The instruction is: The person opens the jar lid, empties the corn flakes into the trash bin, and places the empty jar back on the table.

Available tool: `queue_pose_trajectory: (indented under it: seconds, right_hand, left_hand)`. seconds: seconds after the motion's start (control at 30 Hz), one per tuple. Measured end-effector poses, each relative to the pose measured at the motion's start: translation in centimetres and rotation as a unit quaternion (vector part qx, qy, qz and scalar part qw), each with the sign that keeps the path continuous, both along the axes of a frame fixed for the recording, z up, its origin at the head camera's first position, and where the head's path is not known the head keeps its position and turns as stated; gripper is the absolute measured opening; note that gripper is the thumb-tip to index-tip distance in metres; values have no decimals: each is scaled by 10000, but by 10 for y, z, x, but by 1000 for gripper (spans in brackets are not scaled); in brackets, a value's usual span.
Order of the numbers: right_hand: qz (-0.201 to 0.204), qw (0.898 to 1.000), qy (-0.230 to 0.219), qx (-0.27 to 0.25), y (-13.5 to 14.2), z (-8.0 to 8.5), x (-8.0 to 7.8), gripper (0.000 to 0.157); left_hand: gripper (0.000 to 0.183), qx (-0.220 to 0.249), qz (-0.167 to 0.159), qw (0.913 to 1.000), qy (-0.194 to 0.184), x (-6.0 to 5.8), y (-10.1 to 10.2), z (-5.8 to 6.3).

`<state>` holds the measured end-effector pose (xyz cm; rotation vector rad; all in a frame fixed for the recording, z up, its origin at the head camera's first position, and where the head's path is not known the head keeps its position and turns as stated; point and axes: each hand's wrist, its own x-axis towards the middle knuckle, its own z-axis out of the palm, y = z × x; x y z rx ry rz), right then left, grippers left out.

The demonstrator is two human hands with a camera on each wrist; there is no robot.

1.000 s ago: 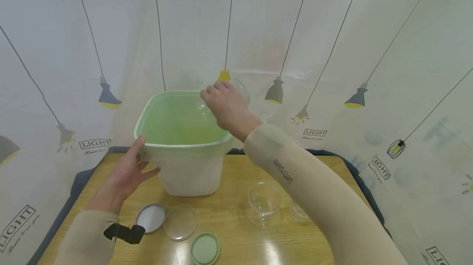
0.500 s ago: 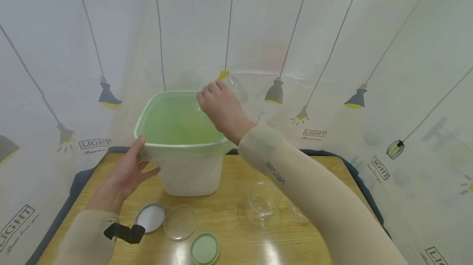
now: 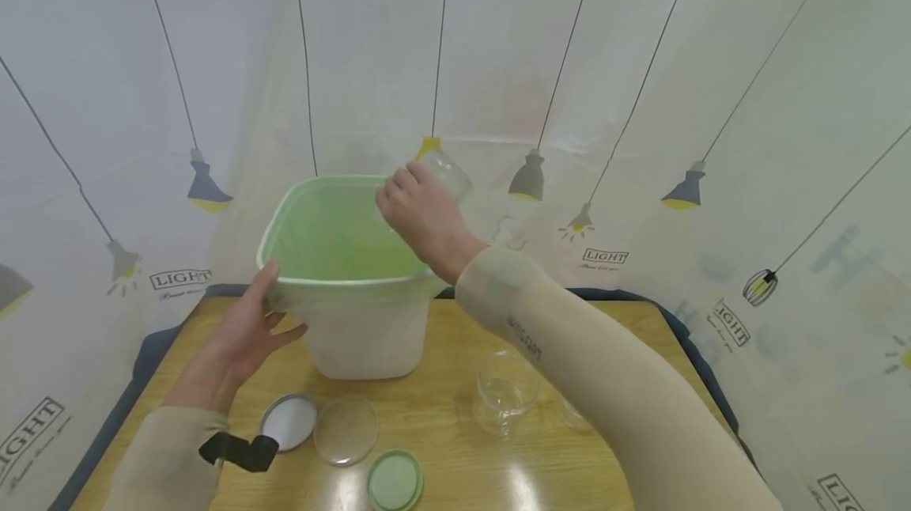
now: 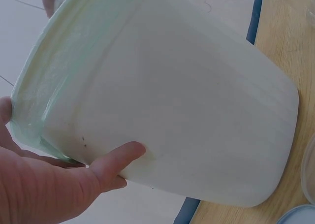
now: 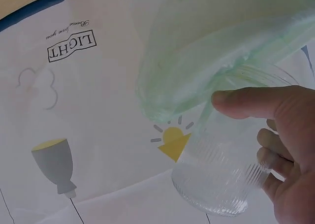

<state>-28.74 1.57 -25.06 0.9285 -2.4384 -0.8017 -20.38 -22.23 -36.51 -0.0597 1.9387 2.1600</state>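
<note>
A white trash bin [image 3: 370,341] with a green plastic liner bag [image 3: 334,230] folded over its rim stands on the wooden table. My left hand [image 3: 245,329] grips the bin's left side near the rim, one digit pressed on the white wall [image 4: 182,101] in the left wrist view. Over the bin's right rim, my right hand [image 3: 423,210] holds a clear ribbed glass jar [image 5: 216,179] by its side. The jar is steeply tipped, base up and away, its mouth end down toward the bag. In the head view the hand hides much of it.
In front of the bin lie a silver-rimmed lid [image 3: 290,422], a clear round lid [image 3: 346,430] and a green lid [image 3: 395,481]. A clear glass cup [image 3: 508,388] stands to the right, near another clear glass item [image 3: 572,414] partly behind my right sleeve.
My right hand has shifted slightly left and turned, tipping the jar further over the bin. The left hand and the bin have stayed put.
</note>
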Motion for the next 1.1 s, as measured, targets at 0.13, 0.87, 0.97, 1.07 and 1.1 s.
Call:
queue_pose_trajectory:
  seconds: [0.13,0.87,0.97,1.07,1.1]
  right_hand:
    - [35,9977,-498,-460,5,5,-1,49]
    - [-394,9068,-2473,-3390,52,25,-11,72]
    - [-509,8900,-2593,-3716,58,27,-12,75]
    - [-585,8723,-2747,-4002,66,29,-12,77]
    - [-587,8652,-2824,-4102,68,29,-12,77]
  left_hand:
    - [78,50,31,10000,-32,-1,0,-1]
    - [79,163,114,9998,-84,-2,-3,-2]
    - [78,97,117,9999,-62,-3,-4,-2]
    - [77,82,108,9999,-38,-2,-5,-2]
    - [77,90,100,9999,-31,-2,-5,-2]
